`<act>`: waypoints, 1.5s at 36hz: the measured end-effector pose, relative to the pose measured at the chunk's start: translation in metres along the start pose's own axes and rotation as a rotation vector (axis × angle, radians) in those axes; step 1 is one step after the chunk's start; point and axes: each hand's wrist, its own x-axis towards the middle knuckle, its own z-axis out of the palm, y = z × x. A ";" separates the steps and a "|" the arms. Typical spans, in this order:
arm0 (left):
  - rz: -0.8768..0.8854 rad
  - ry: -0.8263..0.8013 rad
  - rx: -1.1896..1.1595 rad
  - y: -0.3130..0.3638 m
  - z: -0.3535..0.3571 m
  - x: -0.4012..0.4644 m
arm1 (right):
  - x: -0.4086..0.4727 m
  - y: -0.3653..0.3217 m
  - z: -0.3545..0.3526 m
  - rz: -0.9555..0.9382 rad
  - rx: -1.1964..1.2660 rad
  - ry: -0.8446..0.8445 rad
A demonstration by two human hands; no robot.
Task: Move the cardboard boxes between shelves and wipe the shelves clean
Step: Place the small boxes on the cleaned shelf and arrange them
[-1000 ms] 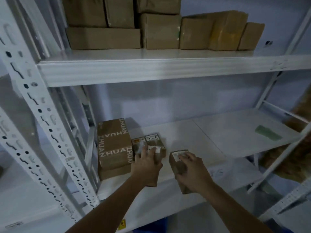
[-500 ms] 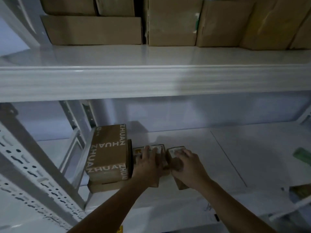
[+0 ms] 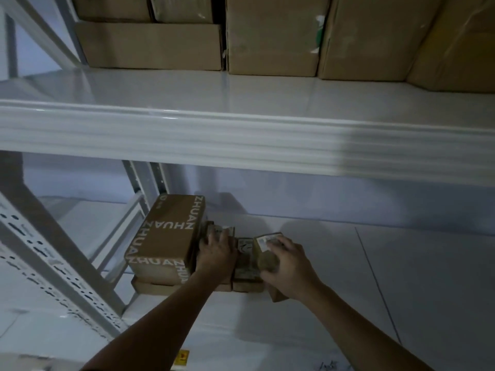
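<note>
Head view: since half a second ago the camera has closed in and the right hand (image 3: 285, 259) has pushed its small box (image 3: 267, 253) against the middle box (image 3: 246, 259) on the lower shelf (image 3: 401, 277). Its grip curls around that box; the left hand (image 3: 217, 254) lies on another small box (image 3: 218, 231), fingers fairly straight, beside the printed box (image 3: 167, 236).
</note>
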 end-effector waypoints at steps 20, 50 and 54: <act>0.225 0.045 0.004 -0.004 -0.002 0.004 | 0.019 -0.007 0.027 0.005 0.020 0.004; 0.450 0.004 0.126 -0.070 -0.095 -0.009 | 0.063 -0.046 0.071 0.180 0.020 0.042; 0.481 0.036 0.121 -0.075 -0.102 -0.025 | 0.046 -0.054 0.055 0.224 0.006 0.079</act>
